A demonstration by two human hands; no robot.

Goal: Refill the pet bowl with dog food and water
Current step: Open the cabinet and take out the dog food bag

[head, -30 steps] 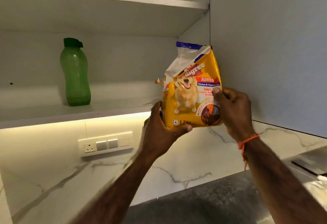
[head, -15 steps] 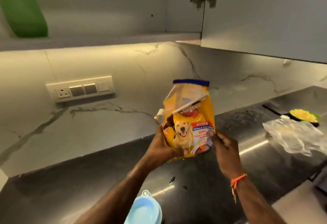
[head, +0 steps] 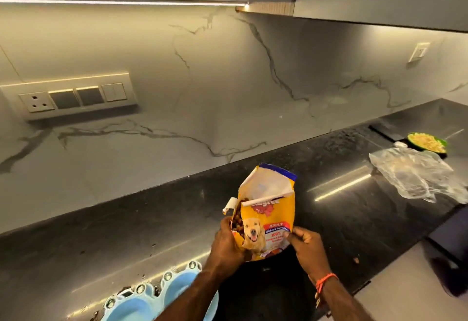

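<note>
head view: the bag [head: 266,219] has come down from the shelf to just above the worktop [head: 152,219], left hand [head: 228,242] and right hand [head: 307,247] each grasping a lower corner, top open. bowl [head: 152,303] waits near-left, so pouring looks next.

A yellow dog food bag [head: 268,216] is showing a golden dog; pale blue pet bowl [head: 152,300]; black speckled counter [head: 152,219].
</note>
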